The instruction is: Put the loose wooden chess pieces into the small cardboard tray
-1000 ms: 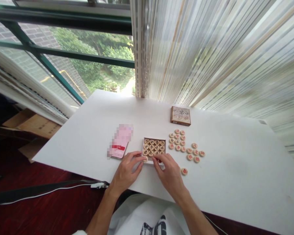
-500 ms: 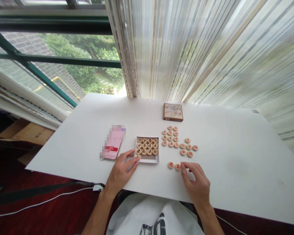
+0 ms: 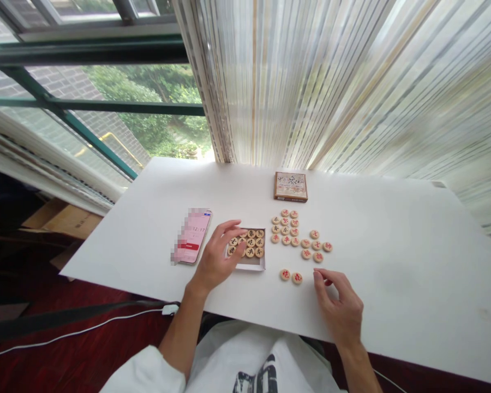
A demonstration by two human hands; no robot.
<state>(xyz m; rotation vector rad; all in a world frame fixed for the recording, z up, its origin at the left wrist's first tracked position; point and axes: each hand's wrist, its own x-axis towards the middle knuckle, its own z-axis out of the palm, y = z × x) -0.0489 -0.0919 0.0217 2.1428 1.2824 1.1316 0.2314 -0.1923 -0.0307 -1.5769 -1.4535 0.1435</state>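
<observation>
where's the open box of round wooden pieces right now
In the head view, the shallow white-sided box lies right of the pink-screened phone and left of the loose round wooden pieces, partly hidden by the left hand.

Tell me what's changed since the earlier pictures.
The right hand went from the front edge of the tray to the two separate red-marked pieces, then drew off to their right, with nothing visible in its grasp. The left hand lifted from the tray's front-left corner and moved back over its left side; whether the corner piece remains is hidden. The phone, printed box and loose cluster stayed put.
</observation>
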